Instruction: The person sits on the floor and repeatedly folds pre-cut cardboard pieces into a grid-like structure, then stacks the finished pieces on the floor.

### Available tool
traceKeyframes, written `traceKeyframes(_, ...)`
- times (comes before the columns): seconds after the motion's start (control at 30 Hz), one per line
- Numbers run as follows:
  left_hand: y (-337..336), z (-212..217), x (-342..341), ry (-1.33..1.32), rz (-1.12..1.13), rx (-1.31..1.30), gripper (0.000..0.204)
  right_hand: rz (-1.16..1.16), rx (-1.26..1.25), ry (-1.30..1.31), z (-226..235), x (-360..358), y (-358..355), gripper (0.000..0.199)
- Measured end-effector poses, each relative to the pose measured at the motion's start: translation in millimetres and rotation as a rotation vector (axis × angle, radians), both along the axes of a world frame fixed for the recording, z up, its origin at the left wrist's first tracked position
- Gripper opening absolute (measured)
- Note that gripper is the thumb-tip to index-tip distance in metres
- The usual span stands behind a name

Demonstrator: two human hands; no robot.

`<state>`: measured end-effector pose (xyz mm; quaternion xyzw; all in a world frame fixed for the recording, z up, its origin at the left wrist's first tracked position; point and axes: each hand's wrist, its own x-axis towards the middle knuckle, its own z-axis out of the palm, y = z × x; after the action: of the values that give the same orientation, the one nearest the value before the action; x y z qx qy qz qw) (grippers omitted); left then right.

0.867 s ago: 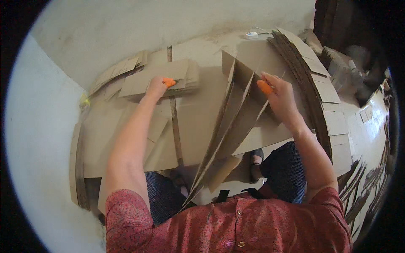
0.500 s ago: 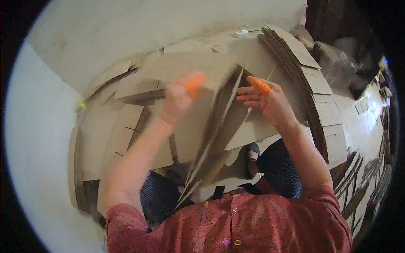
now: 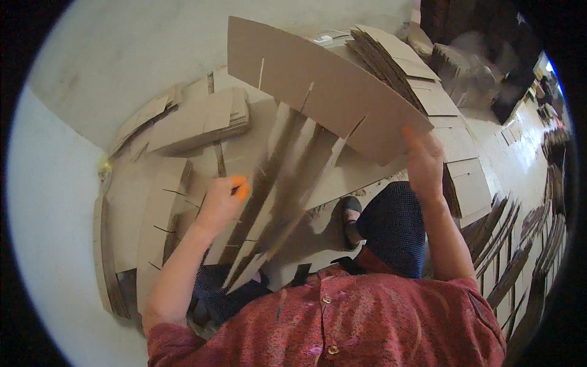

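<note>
Right hand (image 3: 423,160) grips the lower right edge of a slotted cardboard sheet (image 3: 324,92), raised and tilted above the lap. Left hand (image 3: 221,200), orange fingertip cover on one finger, is closed on upright slotted cardboard dividers (image 3: 278,183) fanned out below the sheet. Flat cardboard stack (image 3: 199,119) lies well left on the floor. More stacked cardboard pieces (image 3: 422,79) sit at right. Red patterned shirt (image 3: 342,321) at bottom.
</note>
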<state>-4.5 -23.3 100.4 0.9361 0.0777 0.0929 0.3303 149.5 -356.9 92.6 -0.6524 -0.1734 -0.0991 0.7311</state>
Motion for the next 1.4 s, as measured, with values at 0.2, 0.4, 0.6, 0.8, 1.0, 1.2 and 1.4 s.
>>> traceKeyframes(0.2, 15.7, -7.2, -17.4, -0.070, 0.006, 0.100, 0.024, -0.027, -0.316, -0.170, -14.3, -14.6, -9.1, 0.022)
traceKeyframes(0.4, 17.9, -3.3, -19.1, -0.036, 0.057, 0.118, 0.023, -0.046, -0.295, -0.220, -9.8, -25.0, -9.1, 0.017)
traceKeyframes(0.6, 26.7, -8.0, -16.5, -0.056, 0.061, 0.136, 0.022, -0.112, -0.393, -0.345, -21.6, -23.0, -14.2, 0.013)
traceKeyframes(0.8, 32.5, -16.0, -19.9, -0.122, 0.031, 0.247, 0.022, -0.047, -0.359, -0.297, -30.3, -23.8, -9.8, 0.011)
traceKeyframes(1.0, 35.6, -14.9, -22.6, -0.066, 0.129, 0.196, 0.022, -0.004, -0.449, -0.239, -49.8, -25.1, -9.0, 0.011)
traceKeyframes(1.2, 27.1, -14.6, -15.7, -0.384, -0.003, 0.403, 0.031, 0.011, -0.431, -0.275, -57.0, -31.8, -4.4, 0.012)
traceKeyframes(1.4, -67.6, 25.3, 16.3, -0.039, -0.163, 0.221, 0.037, -0.036, -0.337, -0.310, -52.2, -31.7, 7.0, 0.011)
